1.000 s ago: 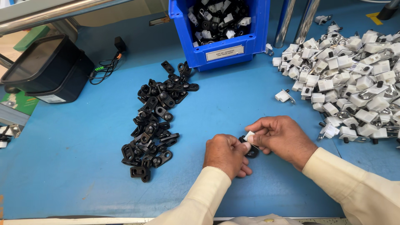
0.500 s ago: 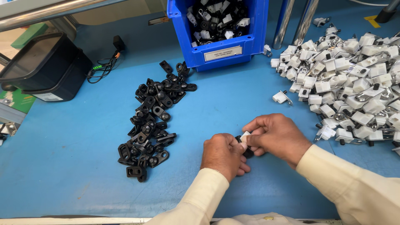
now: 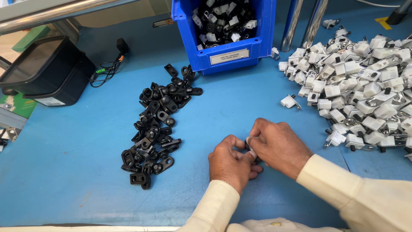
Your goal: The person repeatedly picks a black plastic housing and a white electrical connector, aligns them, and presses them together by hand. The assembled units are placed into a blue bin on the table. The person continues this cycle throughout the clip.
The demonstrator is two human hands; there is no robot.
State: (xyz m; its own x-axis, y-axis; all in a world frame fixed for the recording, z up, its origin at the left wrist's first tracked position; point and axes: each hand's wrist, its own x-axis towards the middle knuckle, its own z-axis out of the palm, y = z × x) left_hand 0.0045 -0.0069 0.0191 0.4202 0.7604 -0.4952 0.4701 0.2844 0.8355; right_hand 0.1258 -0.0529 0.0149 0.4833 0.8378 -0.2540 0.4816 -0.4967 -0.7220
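We are pinching one small part (image 3: 250,148) between left hand (image 3: 231,162) and right hand (image 3: 279,146), right of the black clip pile (image 3: 156,126).

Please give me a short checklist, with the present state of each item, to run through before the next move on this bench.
1. Both hands on the piece: left hand and right hand meet around a small part. Ok.
2. Black and white halves fully seated: hidden by the fingers. Cannot tell.
3. Black parts in supply: the pile of black parts lies left of the hands. Ok.
4. White parts in supply: the heap of white parts lies to the right. Ok.
5. Room in the blue bin: it holds mixed parts, rim still showing. Ok.
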